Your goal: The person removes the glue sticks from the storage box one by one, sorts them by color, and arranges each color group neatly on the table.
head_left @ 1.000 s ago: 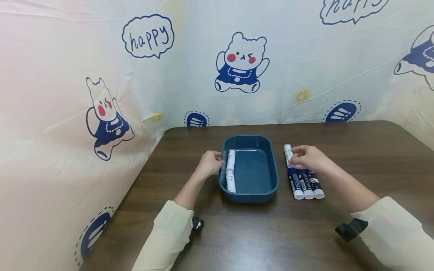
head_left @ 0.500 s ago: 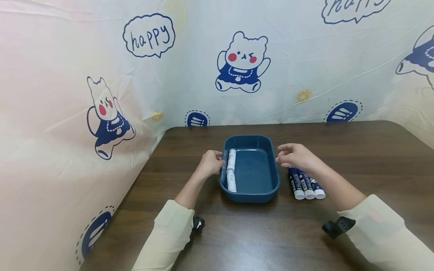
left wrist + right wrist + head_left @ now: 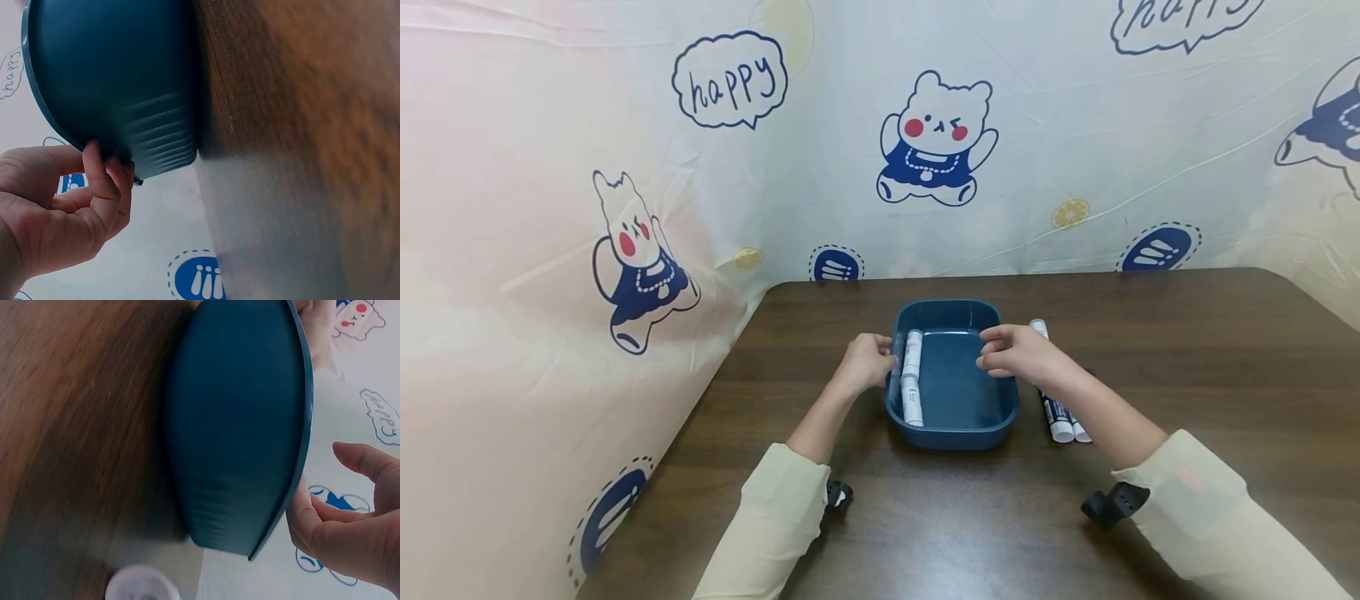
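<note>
A dark teal plastic box (image 3: 951, 437) stands on the table. Along its left inner wall lie two white tubes (image 3: 912, 379), shaped like glue sticks, end to end. My left hand (image 3: 867, 361) holds the box's left rim, its fingertips curled against the outer wall below the lip in the left wrist view. Over the right rim is my right hand (image 3: 1018, 352), its thumb apart from the fingers and nothing between them. Partly hidden behind that hand are a white tube (image 3: 1038, 327) and navy tubes (image 3: 1057, 417) with white caps.
The brown wooden table (image 3: 940, 525) extends around the box. A printed curtain (image 3: 820, 167) hangs behind its far edge. In the right wrist view, a round white tube end (image 3: 140, 586) shows near the box.
My right hand has moved left from the white tube to over the box's right rim, leaving that tube on the table. The left hand and box have stayed still.
</note>
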A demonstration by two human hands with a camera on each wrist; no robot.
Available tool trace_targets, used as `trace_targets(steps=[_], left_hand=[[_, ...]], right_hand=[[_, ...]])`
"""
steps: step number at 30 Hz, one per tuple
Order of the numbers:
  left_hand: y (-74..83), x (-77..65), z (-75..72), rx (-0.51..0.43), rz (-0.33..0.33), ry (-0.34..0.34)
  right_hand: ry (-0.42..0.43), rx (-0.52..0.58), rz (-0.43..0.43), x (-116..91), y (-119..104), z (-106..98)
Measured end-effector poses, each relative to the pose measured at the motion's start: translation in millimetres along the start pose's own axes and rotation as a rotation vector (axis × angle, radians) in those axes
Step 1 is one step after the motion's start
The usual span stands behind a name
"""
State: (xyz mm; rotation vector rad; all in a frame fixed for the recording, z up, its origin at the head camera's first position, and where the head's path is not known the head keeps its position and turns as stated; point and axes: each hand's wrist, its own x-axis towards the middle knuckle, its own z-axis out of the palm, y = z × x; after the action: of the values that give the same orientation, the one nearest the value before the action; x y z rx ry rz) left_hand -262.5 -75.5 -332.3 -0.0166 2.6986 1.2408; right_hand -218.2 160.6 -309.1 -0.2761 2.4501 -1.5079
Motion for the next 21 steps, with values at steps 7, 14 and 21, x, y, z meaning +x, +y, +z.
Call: trace_targets(steps=[7,14,21], left_hand=[[-0.6,-0.6,-0.3,-0.007,0.005,0.002],[-0.2,-0.1,-0.2,-0.009,0.002,0.001],[-0.3,-1.3,-0.8,-0.007,0.01,-0.001]], right_hand=[[-0.027,0.003,-0.014,7,-1,18],[-0.067,0.028,0.008,11,1,31],[-0.084,0.049,0.015,16,2,40]])
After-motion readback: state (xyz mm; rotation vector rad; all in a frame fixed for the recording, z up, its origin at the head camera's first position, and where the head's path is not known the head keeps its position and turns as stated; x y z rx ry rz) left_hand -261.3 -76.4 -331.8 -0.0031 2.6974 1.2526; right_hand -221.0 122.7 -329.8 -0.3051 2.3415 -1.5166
